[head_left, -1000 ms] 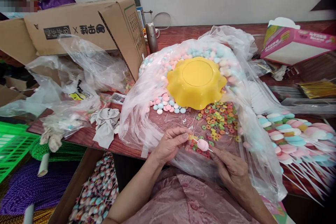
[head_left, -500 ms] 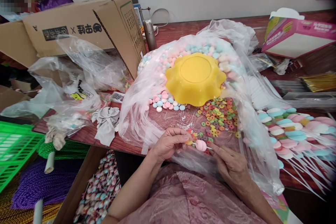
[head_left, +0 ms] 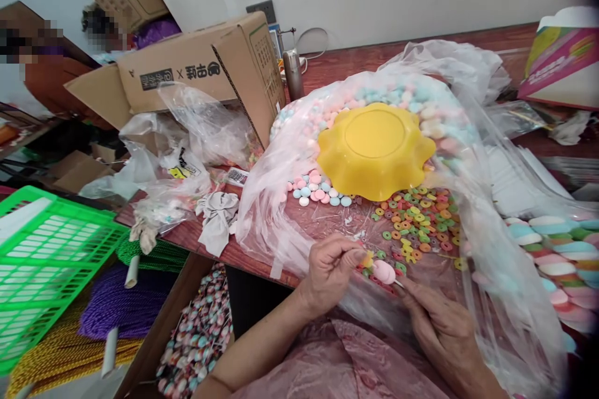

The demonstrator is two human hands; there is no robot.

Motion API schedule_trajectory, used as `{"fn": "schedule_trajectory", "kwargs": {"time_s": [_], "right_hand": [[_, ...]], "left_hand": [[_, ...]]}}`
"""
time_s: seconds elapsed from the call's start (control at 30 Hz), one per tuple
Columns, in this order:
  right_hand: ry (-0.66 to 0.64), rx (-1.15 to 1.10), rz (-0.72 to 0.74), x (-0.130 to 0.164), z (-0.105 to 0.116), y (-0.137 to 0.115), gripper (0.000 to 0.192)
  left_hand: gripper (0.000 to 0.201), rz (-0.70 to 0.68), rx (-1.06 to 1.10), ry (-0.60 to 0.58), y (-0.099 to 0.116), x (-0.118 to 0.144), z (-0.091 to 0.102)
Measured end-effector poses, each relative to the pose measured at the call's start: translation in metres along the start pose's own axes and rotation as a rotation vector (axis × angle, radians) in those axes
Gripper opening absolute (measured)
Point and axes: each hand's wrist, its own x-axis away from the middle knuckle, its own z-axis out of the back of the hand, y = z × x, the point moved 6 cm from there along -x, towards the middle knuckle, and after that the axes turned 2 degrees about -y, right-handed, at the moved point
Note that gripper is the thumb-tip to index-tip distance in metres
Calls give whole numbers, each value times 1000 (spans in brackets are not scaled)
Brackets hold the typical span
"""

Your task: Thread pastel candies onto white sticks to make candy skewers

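Note:
My left hand [head_left: 333, 269] pinches a small yellow ring candy [head_left: 368, 259] at the tip of a thin white stick. My right hand [head_left: 442, 330] holds that stick lower down, with a pink round candy [head_left: 384, 272] threaded on it between the two hands. Both hands work over a clear plastic sheet [head_left: 281, 224] spread at the table's near edge. Loose coloured ring candies [head_left: 418, 221] lie just beyond my fingers, and pink and blue round candies [head_left: 318, 193] lie a little farther back.
An upturned yellow wavy-edged bowl [head_left: 374, 149] rests on the candy heap. Finished candy skewers [head_left: 556, 249] pile at the right. A cardboard box [head_left: 196, 68] and crumpled bags [head_left: 187, 137] stand at the left, a green crate [head_left: 51, 255] below. A box of wrapped skewers [head_left: 196, 336] sits under the table edge.
The view has swung left, so everything sits farther right in frame. My hands stay together on the stick with the pink candy; the yellow ring is now at the stick's tip.

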Motion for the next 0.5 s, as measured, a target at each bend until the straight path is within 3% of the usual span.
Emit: {"fn": "schedule_trajectory", "kwargs": {"time_s": [0.1,0.33,0.43,0.5], "right_hand": [[32,10,-6,0,0,1,33],[34,-72,-22,-6,-4,-4,32],[45,-67,-18,-8,-5,-9,28],[65,-40,-11,-8,-2,-8,26]], "left_hand": [[25,14,56,-61,3,2,-4],[29,231,338,-88,-30,1,-28],[33,295,295,-202,-33,-7,-33],[37,238,151,-290,-28,-20,-23]]}}
